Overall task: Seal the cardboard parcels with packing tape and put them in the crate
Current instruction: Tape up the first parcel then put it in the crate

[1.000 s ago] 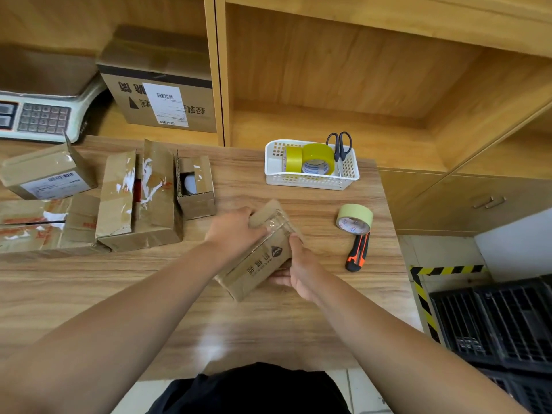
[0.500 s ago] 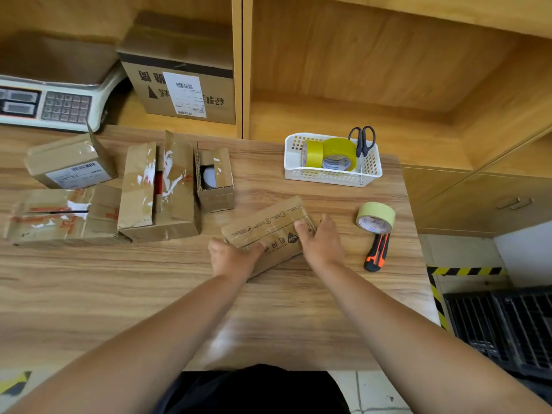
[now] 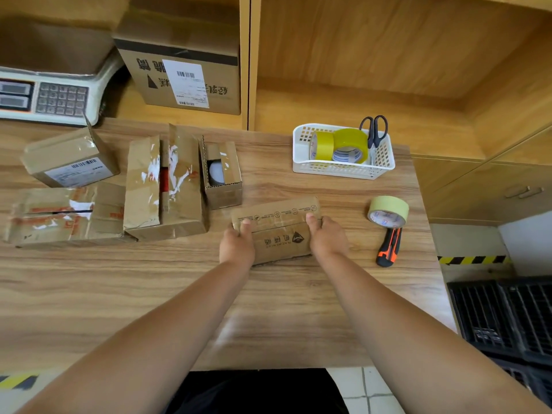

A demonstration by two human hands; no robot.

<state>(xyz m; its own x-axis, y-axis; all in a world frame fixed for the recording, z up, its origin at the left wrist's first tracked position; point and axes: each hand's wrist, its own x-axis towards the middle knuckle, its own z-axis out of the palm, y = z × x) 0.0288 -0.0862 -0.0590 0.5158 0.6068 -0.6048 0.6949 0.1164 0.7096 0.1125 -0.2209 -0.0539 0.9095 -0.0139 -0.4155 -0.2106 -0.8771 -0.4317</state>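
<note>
Here, the small brown parcel (image 3: 277, 231) lies flat on the wooden table (image 3: 119, 294), about in the middle. It is just near-right of a small open box (image 3: 222, 174) and well left of the loose tape roll (image 3: 388, 211) and the orange knife (image 3: 388, 248).

The left hand (image 3: 237, 245) grips the left end of the parcel and the right hand (image 3: 327, 239) grips the right end. Each thumb lies on the top face, close to the middle seam, which looks glossy, as if clear tape covers it. The other fingers go round the short ends, where they are mostly hidden. So both hands are closed on the parcel, and neither of them holds any tool.

In my judgement this parcel is light, because it is small and low and its cardboard is thin. The edges and corners should be stiff. The top face along the seam is probably softer and can sink if the thumbs push hard. The glossy strip may be slippery, while the bare cardboard gives better friction. For this reason the 2 short ends are the good places to take hold, with the fingers under the bottom edge. What is inside I cannot tell, so it is safer to keep the parcel level.

The black crate (image 3: 501, 318) stands low at the right, beyond the table edge and well apart from the parcel. The parcel is not yet in it.
</note>
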